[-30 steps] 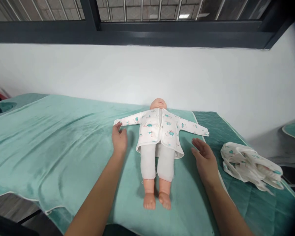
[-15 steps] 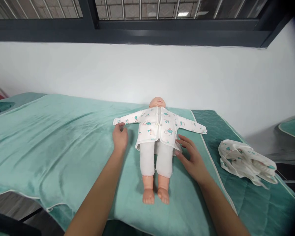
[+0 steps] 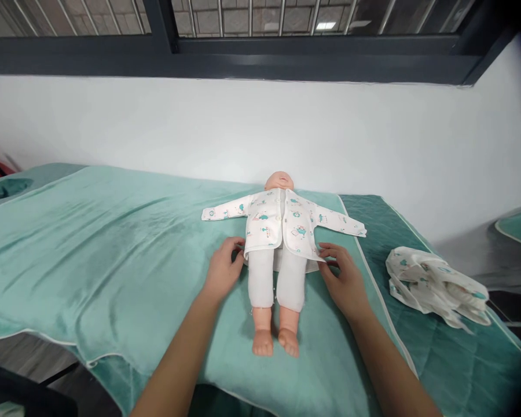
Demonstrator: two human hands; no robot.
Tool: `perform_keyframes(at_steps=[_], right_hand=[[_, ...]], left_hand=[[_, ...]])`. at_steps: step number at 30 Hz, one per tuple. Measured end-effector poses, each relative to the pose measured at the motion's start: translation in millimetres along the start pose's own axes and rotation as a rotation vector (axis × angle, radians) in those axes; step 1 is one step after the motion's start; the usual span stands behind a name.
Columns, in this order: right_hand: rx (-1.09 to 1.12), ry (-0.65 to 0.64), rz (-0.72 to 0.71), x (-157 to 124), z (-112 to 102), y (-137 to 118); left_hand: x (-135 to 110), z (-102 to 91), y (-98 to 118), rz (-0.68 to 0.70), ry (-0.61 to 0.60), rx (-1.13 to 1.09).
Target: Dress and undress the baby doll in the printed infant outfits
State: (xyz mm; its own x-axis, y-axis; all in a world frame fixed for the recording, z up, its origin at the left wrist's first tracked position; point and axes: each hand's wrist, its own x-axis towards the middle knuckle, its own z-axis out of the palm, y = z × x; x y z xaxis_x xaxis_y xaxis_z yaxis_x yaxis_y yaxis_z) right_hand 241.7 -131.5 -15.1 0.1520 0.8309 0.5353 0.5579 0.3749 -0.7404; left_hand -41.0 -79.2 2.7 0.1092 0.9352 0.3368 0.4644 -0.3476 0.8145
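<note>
A baby doll (image 3: 290,284) lies on its back, its arms stretched out to the sides inside a white printed baby jacket (image 3: 264,220). The jacket's front edges meet near the chest and part toward the hem. White cloth covers the doll's upper legs, while the lower legs and feet are bare. At the jacket's lower left corner, my left hand (image 3: 224,269) has its fingers and thumb closed on the hem. My right hand (image 3: 342,278) pinches the opposite lower corner and draws it slightly outward. Both sleeves lie flat, with the doll's hands hidden in them.
A light green sheet (image 3: 134,249) covers the bed under the doll. To the right, a crumpled white printed cloth (image 3: 436,286) lies on a darker green quilted pad (image 3: 447,353). Behind the bed rise a white wall (image 3: 178,127) and a dark window frame (image 3: 308,61).
My left hand has left the doll's left-side sleeve cuff and come down to the jacket's hem. My right hand has closed on the other hem corner, which now stretches outward.
</note>
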Motion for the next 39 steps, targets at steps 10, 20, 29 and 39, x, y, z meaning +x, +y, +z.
perform_keyframes(at_steps=[10,20,29,39], right_hand=[[0.031,0.022,-0.002,-1,1,-1],[-0.182,-0.017,-0.173,-2,8,-7],[-0.228,-0.063,-0.184,-2,13,-13],[0.285,-0.059,0.244,5,9,-10]], left_hand=[[-14,0.8,14,0.142,-0.094,0.185],[-8,7.7,9,0.302,0.124,0.258],[13,25.9,20,0.283,0.169,0.108],[24,20.3,-1,-0.280,0.456,-0.905]])
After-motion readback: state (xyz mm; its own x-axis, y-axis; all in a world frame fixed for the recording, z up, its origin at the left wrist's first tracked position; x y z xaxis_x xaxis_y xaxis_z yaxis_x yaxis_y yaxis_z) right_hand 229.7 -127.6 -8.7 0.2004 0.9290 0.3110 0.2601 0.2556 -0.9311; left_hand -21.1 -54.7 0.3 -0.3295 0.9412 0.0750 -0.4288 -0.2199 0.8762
